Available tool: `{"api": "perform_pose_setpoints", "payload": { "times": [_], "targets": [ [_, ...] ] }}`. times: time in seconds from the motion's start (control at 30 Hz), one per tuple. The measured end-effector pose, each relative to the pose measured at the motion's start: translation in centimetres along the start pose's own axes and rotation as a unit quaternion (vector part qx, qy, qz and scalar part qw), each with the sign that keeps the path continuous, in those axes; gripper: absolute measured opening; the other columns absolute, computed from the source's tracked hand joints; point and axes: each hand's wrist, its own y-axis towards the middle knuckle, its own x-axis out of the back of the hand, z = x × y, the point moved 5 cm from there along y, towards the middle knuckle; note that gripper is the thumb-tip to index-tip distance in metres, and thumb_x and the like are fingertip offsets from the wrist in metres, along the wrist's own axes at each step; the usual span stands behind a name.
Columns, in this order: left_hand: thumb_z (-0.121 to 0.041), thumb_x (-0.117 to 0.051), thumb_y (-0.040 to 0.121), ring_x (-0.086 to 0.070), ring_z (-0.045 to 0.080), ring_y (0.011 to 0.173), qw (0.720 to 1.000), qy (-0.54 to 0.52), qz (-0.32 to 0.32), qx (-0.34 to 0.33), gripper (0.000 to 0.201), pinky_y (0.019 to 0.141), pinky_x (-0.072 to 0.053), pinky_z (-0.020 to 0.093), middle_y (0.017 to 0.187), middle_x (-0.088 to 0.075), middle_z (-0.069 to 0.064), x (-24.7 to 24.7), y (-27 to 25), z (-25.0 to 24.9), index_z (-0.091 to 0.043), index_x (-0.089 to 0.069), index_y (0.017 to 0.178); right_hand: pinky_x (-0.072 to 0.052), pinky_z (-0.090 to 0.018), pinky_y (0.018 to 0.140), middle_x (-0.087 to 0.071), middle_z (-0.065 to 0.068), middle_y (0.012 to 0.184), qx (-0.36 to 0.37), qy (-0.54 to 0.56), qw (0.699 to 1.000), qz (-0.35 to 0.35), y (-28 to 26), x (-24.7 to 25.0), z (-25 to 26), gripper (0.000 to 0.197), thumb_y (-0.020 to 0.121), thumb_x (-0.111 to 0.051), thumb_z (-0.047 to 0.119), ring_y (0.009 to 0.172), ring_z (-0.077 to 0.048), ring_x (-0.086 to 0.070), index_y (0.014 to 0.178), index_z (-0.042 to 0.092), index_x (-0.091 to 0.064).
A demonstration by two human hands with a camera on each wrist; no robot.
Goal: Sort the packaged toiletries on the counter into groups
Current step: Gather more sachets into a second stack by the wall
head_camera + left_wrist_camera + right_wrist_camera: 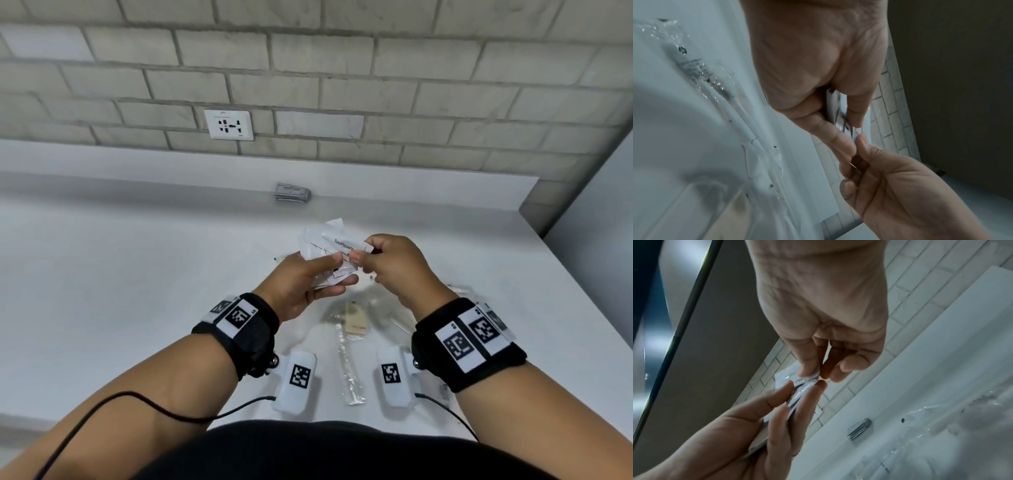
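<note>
A bundle of white toothpaste sachets is held above the white counter at the centre of the head view. It is clamped in the left hand, thumb on top and fingers curled beneath. The right end of the topmost sachet, the one printed "Toothpaste", is pinched between thumb and forefinger of the right hand, whose other fingers are curled in.

The step in hand is judged to be the gathering or squaring-up of like sachets into one group. Next, the bundle would need to be set down as a pile apart from the rest, perhaps near the small grey stack of packets lying against the back ledge, upper centre of the frame.

The top sachet's long axis runs from upper left to lower right in the head view, with its printed face up. The sachets beneath are fanned at slightly different angles.

Clear-wrapped items, among them a long wrapped toothbrush, lie on the counter in the lower centre, still unsorted.
</note>
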Motion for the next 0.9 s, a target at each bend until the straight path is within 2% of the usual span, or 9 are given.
{"api": "perform_pose_setpoints", "payload": {
  "times": [0.1, 0.2, 0.33, 0.4, 0.5, 0.67, 0.73, 0.8, 0.9],
  "targets": [
    [-0.017, -0.058, 0.093, -0.073, 0.019, 0.083, 0.999, 0.033, -0.016, -0.01, 0.022, 0.061, -0.056, 0.02, 0.101, -0.073, 0.009, 1.0, -0.3, -0.4, -0.01, -0.066, 0.113, -0.043, -0.029, 0.066, -0.065, -0.001, 0.076, -0.002, -0.014, 0.999, 0.032, 0.1, -1.1, 0.4, 0.007, 0.082, -0.072, 0.016, 0.067, -0.017, -0.057, 0.087, 0.016, -0.067],
    [-0.019, -0.061, 0.091, -0.072, 0.021, 0.087, 0.998, 0.054, -0.009, -0.013, 0.024, 0.06, -0.054, 0.019, 0.1, -0.074, 0.008, 1.4, -0.5, -0.7, -0.012, -0.066, 0.113, -0.042, -0.024, 0.065, -0.053, 0.009, 0.08, -0.007, 0.01, 1.0, 0.01, 0.0, -2.0, 0.6, 0.028, 0.079, -0.077, 0.022, 0.072, -0.011, -0.056, 0.102, 0.023, -0.061],
    [-0.014, -0.06, 0.092, -0.073, 0.02, 0.086, 0.999, 0.048, 0.018, -0.009, 0.024, 0.06, -0.055, 0.019, 0.102, -0.073, 0.008, 1.8, -0.6, -0.7, -0.011, -0.063, 0.116, -0.035, -0.019, 0.055, -0.05, 0.005, 0.069, 0.025, -0.054, 0.996, -0.068, 0.2, -2.4, 1.3, 0.019, 0.086, -0.068, 0.026, 0.059, -0.008, -0.047, 0.079, 0.017, -0.053],
    [-0.012, -0.06, 0.092, -0.073, 0.019, 0.086, 0.999, 0.035, 0.02, -0.007, 0.025, 0.06, -0.055, 0.019, 0.105, -0.072, 0.01, 2.3, -0.6, -0.8, -0.01, -0.062, 0.117, -0.04, -0.018, 0.05, -0.061, -0.004, 0.075, -0.011, -0.029, 0.996, -0.088, 0.5, -2.1, 1.0, 0.017, 0.092, -0.058, 0.023, 0.056, -0.012, -0.054, 0.082, 0.013, -0.049],
    [-0.012, -0.062, 0.091, -0.073, 0.019, 0.083, 1.0, 0.029, 0.009, -0.004, 0.023, 0.058, -0.055, 0.019, 0.105, -0.072, 0.011, 3.2, -0.5, -1.0, -0.008, -0.064, 0.113, -0.046, -0.027, 0.055, -0.065, -0.007, 0.081, -0.06, 0.05, 0.993, -0.091, 0.5, -1.7, 0.2, 0.014, 0.098, -0.048, 0.023, 0.062, -0.019, -0.06, 0.085, 0.018, -0.05],
    [-0.012, -0.063, 0.09, -0.073, 0.014, 0.077, 0.999, 0.047, 0.003, -0.007, 0.019, 0.055, -0.052, 0.017, 0.097, -0.074, 0.006, 3.9, -0.2, -1.1, -0.012, -0.065, 0.109, -0.046, -0.03, 0.06, -0.064, -0.003, 0.087, -0.05, 0.163, 0.985, -0.04, 0.6, -2.6, 0.2, 0.005, 0.095, -0.056, 0.019, 0.074, -0.02, -0.059, 0.092, 0.02, -0.059],
    [-0.012, -0.063, 0.09, -0.071, 0.012, 0.074, 0.997, 0.078, 0.013, -0.009, 0.02, 0.056, -0.051, 0.017, 0.095, -0.073, 0.004, 3.8, -0.1, -1.0, -0.013, -0.065, 0.11, -0.046, -0.029, 0.061, -0.064, -0.003, 0.091, -0.048, 0.162, 0.986, 0.011, 0.6, -3.7, 0.5, 0.01, 0.093, -0.06, 0.018, 0.075, -0.018, -0.06, 0.103, 0.021, -0.062],
    [-0.013, -0.064, 0.09, -0.07, 0.01, 0.074, 0.994, 0.104, 0.026, -0.008, 0.022, 0.058, -0.051, 0.017, 0.095, -0.073, 0.003, 3.7, -0.1, -1.0, -0.014, -0.065, 0.111, -0.044, -0.028, 0.061, -0.061, -0.005, 0.086, -0.034, 0.124, 0.991, 0.032, 0.6, -4.5, 0.8, 0.007, 0.09, -0.065, 0.017, 0.072, -0.018, -0.057, 0.097, 0.016, -0.064],
    [-0.02, -0.059, 0.094, -0.07, 0.011, 0.076, 0.996, 0.087, 0.006, -0.007, 0.018, 0.06, -0.052, 0.017, 0.098, -0.072, 0.004, 4.4, 0.0, -1.1, -0.014, -0.064, 0.11, -0.042, -0.025, 0.064, -0.056, -0.002, 0.077, 0.023, 0.035, 0.995, -0.085, 1.1, -3.2, 1.5, 0.015, 0.086, -0.067, 0.023, 0.067, -0.015, -0.051, 0.08, 0.009, -0.062]
  ]
}}
